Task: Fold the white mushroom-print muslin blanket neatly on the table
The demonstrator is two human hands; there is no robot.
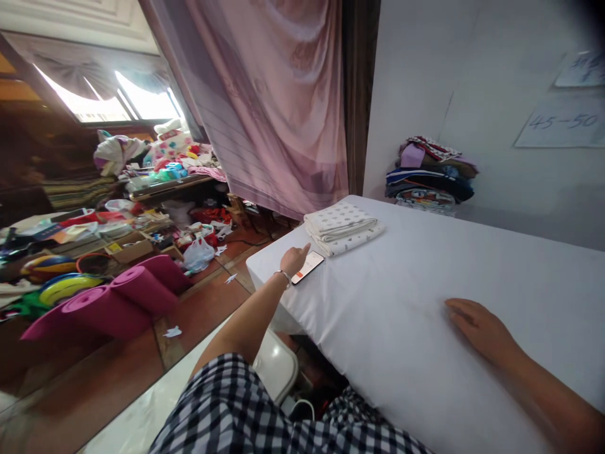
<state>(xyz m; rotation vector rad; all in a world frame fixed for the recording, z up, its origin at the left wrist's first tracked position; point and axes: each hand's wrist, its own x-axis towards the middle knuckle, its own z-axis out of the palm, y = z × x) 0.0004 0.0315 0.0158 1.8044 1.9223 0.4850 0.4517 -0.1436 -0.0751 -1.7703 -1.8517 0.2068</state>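
A phone with a lit screen lies on the left end of the white-covered table. Over its left edge is my left hand, one finger stretched out and the others bent, holding nothing that I can see. A bracelet circles that wrist. Just behind the phone rests a folded white cloth with a grey pattern. My right hand is low over the table on the right, slightly blurred, back up. Its fingers are largely hidden, and nothing shows in it.
A stack of folded fabrics stands by the wall behind the table. Pink rolled mats, bags and boxes crowd the floor at left. A white chair is beside the table's near edge. A pink curtain hangs behind.
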